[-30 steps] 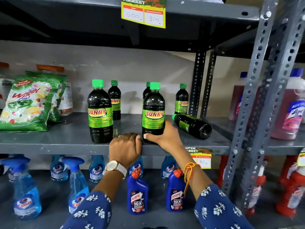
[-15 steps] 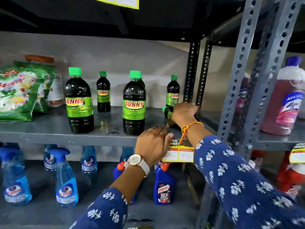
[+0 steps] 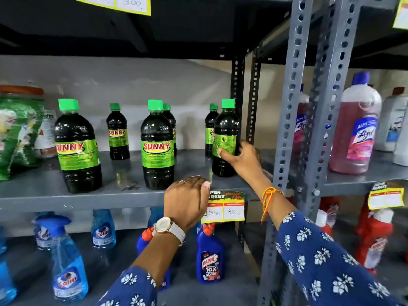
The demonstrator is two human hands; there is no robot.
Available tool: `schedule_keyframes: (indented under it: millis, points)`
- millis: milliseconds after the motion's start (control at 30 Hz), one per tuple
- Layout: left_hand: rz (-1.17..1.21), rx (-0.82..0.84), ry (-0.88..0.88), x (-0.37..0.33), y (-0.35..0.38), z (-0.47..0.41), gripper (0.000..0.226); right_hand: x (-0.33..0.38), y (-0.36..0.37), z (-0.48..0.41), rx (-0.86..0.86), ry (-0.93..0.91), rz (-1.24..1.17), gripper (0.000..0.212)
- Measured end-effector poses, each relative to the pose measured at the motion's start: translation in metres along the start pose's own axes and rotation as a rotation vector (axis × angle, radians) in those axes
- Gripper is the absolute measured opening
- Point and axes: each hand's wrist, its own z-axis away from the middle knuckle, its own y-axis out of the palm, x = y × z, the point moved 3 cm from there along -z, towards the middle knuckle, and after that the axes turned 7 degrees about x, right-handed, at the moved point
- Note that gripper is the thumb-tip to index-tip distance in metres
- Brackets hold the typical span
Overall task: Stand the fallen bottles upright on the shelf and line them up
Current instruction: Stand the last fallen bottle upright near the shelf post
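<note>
While right hand [image 3: 241,159] grips the upright bottle [image 3: 225,138] beside the shelf [image 3: 123,196] post, left hand [image 3: 186,198] curled empty at the front edge, 6 bottles standing, open gaps between.

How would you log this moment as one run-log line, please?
right hand: grips upright bottle | left hand: rests on shelf edge | front row: three upright | next: align row
</note>
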Motion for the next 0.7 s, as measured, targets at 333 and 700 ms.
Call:
schedule_keyframes:
  millis: [333, 700]
  points:
    - [-0.011, -0.074, -0.086, 0.002, 0.004, -0.003, 0.036, -0.016, 0.005, -0.010, 0.082, 0.137, 0.103, 0.117]
    - [0.015, -0.037, -0.058, 0.002, 0.003, -0.002, 0.036, -0.020, 0.010, -0.011, 0.158, 0.150, 0.037, 0.099]
